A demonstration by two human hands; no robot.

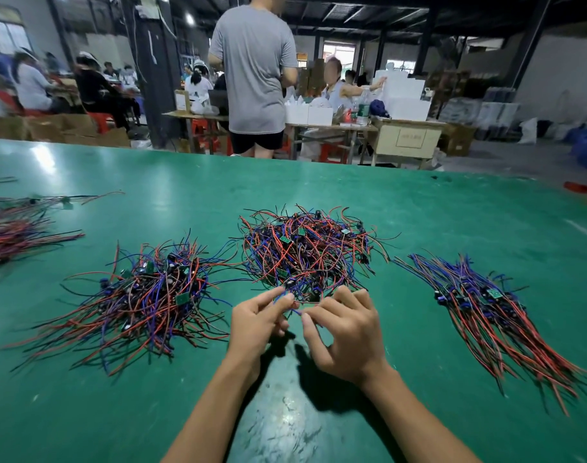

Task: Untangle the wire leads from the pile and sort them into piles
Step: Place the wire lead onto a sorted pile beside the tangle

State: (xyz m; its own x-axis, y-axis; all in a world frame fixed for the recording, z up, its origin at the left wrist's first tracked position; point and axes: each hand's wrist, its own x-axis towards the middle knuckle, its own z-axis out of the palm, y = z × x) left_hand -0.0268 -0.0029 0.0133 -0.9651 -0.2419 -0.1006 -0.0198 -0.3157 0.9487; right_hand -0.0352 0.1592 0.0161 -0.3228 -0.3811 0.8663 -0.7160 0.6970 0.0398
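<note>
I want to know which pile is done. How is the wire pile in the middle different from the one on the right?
The middle pile is a round tangle with wires curling every way; the right pile lies flat with wires combed the same direction. The left hand and right hand pinch a blue wire at the middle pile's near edge; nothing touches the right pile. Both hold red, blue and black wires with small green boards.

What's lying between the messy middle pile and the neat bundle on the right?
Only bare green table, as the head view shows, between the middle pile and right bundle.
</note>
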